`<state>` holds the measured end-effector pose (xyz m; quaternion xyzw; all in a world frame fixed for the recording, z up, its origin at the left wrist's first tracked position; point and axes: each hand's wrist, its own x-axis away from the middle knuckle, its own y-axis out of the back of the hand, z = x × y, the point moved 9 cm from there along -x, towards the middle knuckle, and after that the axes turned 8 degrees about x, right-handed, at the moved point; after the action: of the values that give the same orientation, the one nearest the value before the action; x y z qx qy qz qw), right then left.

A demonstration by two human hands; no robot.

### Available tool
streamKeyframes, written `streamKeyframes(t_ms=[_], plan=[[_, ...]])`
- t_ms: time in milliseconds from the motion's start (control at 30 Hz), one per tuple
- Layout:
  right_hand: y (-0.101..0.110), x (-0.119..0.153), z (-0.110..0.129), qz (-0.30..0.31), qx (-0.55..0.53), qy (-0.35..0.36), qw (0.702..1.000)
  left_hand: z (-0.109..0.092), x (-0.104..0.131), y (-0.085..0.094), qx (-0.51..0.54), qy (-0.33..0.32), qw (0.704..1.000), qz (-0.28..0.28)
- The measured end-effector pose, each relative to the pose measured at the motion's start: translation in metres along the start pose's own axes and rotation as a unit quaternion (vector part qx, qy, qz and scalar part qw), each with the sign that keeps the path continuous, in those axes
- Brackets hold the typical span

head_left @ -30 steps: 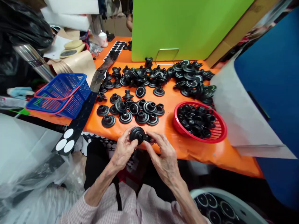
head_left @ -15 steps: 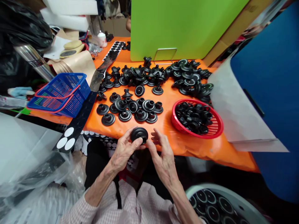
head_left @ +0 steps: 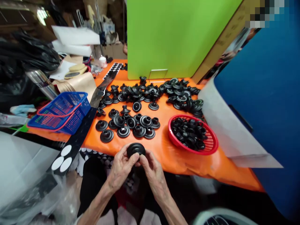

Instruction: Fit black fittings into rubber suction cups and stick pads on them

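Just over the table's front edge, my left hand [head_left: 121, 168] is closed round a black stepped round disc [head_left: 136, 149]. Its thumb presses on the near side of the part. My right hand [head_left: 152, 168] is closed at the right side of the same disc, thumb against its lower part; what the fingertips touch underneath is hidden. Beyond the hands lies a loose group of similar black discs [head_left: 139, 131], mostly flat with short necks up. To the right, a red basket [head_left: 170, 137] holds several small black ring-like pieces [head_left: 187, 132].
A larger heap of black discs [head_left: 150, 92] lies farther back on the orange table [head_left: 161, 156], before a green board [head_left: 164, 37]. A blue basket [head_left: 77, 112] stands left beside a black strip with white circles [head_left: 62, 164]. Below right is a pale tub [head_left: 199, 217].
My right hand has moved in from beside the disc and now grips it together with my left. The view has tilted up, so the table's things sit lower.
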<state>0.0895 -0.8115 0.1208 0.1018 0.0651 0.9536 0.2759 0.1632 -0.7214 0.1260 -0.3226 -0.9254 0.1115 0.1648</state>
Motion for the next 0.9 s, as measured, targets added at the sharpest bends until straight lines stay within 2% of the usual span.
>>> streamKeyframes(t_ms=[67,133,200,267,367,433,467,567,633,700,767,833,900], plan=[[0.016,-0.012,0.016,-0.029,0.050,0.026,0.998,-0.024,-0.026,0.004,-0.052,-0.033,0.998,0.003],[0.038,-0.025,0.040,-0.057,0.114,0.068,0.990,-0.058,-0.057,0.008,-0.164,-0.095,0.982,-0.009],[0.065,-0.035,0.064,-0.077,0.182,0.117,0.973,-0.089,-0.087,0.008,-0.309,-0.145,0.940,-0.021],[0.096,-0.045,0.080,-0.106,0.254,0.151,0.949,-0.110,-0.116,0.008,-0.448,-0.151,0.880,-0.045],[0.142,-0.056,0.084,-0.150,0.346,0.177,0.909,-0.122,-0.152,0.007,-0.602,-0.103,0.790,-0.045],[0.163,-0.063,0.076,-0.156,0.393,0.187,0.887,-0.123,-0.174,0.004,-0.651,-0.081,0.754,-0.031],[0.169,-0.067,0.070,-0.147,0.413,0.189,0.879,-0.122,-0.184,0.000,-0.661,-0.078,0.746,-0.027],[0.169,-0.079,0.052,-0.090,0.469,0.198,0.856,-0.113,-0.212,-0.017,-0.682,-0.087,0.725,-0.029],[0.162,-0.086,0.046,-0.064,0.515,0.204,0.830,-0.102,-0.226,-0.030,-0.679,-0.097,0.727,-0.035],[0.154,-0.092,0.043,-0.056,0.560,0.202,0.801,-0.091,-0.237,-0.038,-0.660,-0.096,0.745,-0.033],[0.147,-0.097,0.042,-0.060,0.586,0.197,0.784,-0.083,-0.244,-0.039,-0.633,-0.085,0.769,-0.025],[0.144,-0.099,0.042,-0.070,0.581,0.201,0.785,-0.083,-0.248,-0.033,-0.610,-0.072,0.789,-0.020],[0.146,-0.100,0.043,-0.086,0.554,0.209,0.802,-0.091,-0.250,-0.026,-0.578,-0.066,0.813,-0.015]])
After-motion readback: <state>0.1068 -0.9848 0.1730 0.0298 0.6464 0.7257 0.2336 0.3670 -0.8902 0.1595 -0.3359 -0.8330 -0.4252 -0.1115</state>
